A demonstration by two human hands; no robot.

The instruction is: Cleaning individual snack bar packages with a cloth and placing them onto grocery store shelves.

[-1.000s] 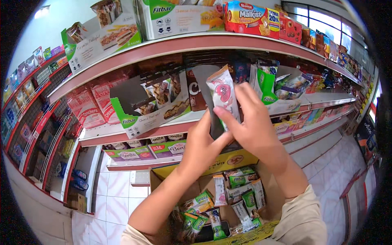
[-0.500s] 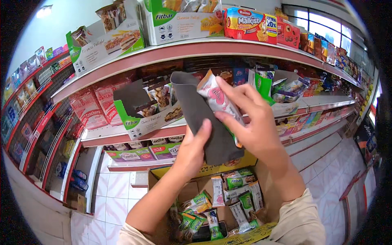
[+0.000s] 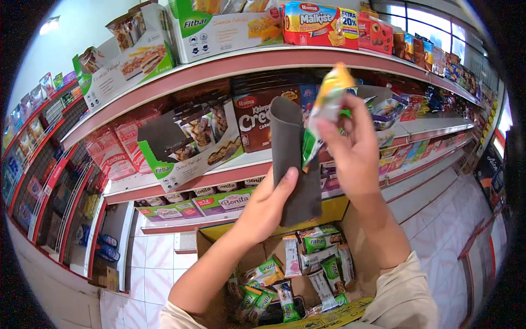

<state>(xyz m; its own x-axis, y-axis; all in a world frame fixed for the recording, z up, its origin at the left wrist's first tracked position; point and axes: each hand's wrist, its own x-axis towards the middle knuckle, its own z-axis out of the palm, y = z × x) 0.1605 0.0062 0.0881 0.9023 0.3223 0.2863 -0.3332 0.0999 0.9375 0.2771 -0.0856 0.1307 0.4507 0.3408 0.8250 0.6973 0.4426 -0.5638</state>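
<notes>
My left hand (image 3: 268, 205) is wrapped round a dark grey cloth (image 3: 300, 189), folded into a long upright strip with a curled top. In my right hand (image 3: 353, 145) a wrapped snack bar (image 3: 327, 104) is pinched between thumb and fingers. Its wrapper is yellow, white and green, a little smeared by motion, and its lower end lies beside the cloth's right edge. Below both hands stands an open cardboard box (image 3: 211, 239), with several wrapped snack bars (image 3: 331, 270) lying loose on its bottom.
Ahead, a shelf (image 3: 219, 77) carries large snack bar cartons (image 3: 224, 33) and a red biscuit pack (image 3: 318, 26). On the shelf below are an open bar carton (image 3: 203, 164), pink cracker boxes (image 3: 109, 156) and a brown biscuit box (image 3: 255, 123). A red-edged rack (image 3: 49, 192) stands at left.
My right hand has turned the snack bar, showing its yellow and green side, and moved it slightly right. The cloth has shifted right and stands more upright in my left hand.
</notes>
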